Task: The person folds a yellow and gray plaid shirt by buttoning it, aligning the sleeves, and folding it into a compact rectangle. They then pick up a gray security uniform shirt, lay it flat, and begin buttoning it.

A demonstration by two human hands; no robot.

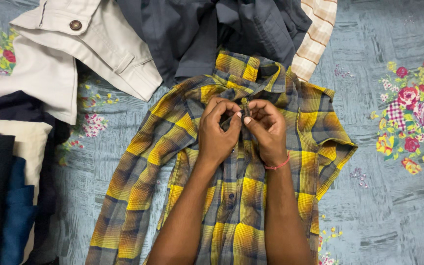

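Observation:
A yellow and grey plaid shirt (172, 142) lies face up on a blue floral bedsheet (384, 196), collar toward the top. My left hand (217, 130) and my right hand (266, 127) meet at the shirt's front placket just below the collar. Both pinch the fabric edges there with fingertips touching. A red thread band circles my right wrist. The spot between my fingers is hidden.
Beige trousers (74, 49) with a brown button lie at the top left. A dark grey garment (212, 29) and a cream checked cloth (315, 39) sit above the shirt. Folded dark, cream and blue clothes (6, 186) are stacked at the left edge.

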